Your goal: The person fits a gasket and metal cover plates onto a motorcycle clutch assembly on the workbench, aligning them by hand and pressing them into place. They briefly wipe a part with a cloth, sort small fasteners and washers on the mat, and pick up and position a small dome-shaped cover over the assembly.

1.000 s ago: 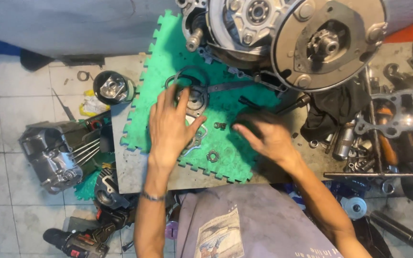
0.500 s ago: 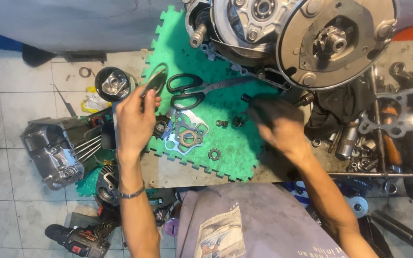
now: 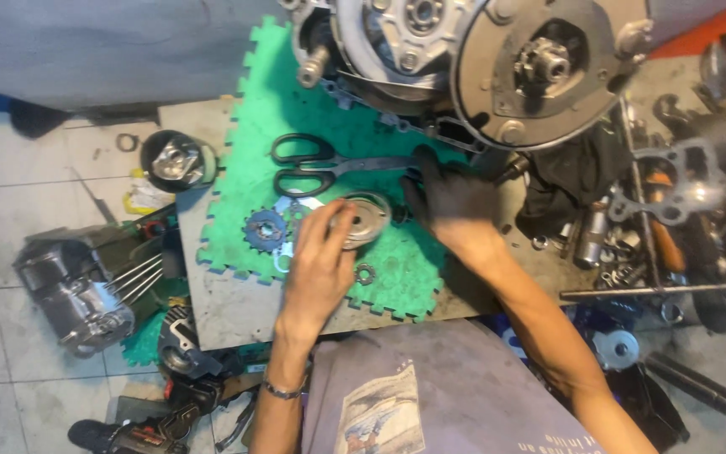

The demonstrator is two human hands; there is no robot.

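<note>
My left hand (image 3: pixel 319 262) reaches over a green foam mat (image 3: pixel 254 109), and its fingertips grip the edge of a round metal disc part (image 3: pixel 370 217) lying on the mat. A dark toothed sprocket (image 3: pixel 265 229) lies just left of that hand, and a small toothed washer (image 3: pixel 365 273) sits by its thumb. My right hand (image 3: pixel 455 203), black with grime, rests palm down on the mat right of the disc, fingers apart near the blade tips of black-handled scissors (image 3: pixel 308 164). An open engine (image 3: pixel 481 59) with a large round flywheel lies just beyond both hands.
An engine cylinder with long studs (image 3: pixel 77 282) lies on the tiled floor at left, near a round black part (image 3: pixel 180 160). Bolts, a gasket (image 3: pixel 665 181), rods and tools are piled at the right. More tools lie by my knees at bottom left.
My left hand came down from the mat's upper left, where it held up a ring-shaped part, and now sits on the round disc. My right hand stayed near the engine.
</note>
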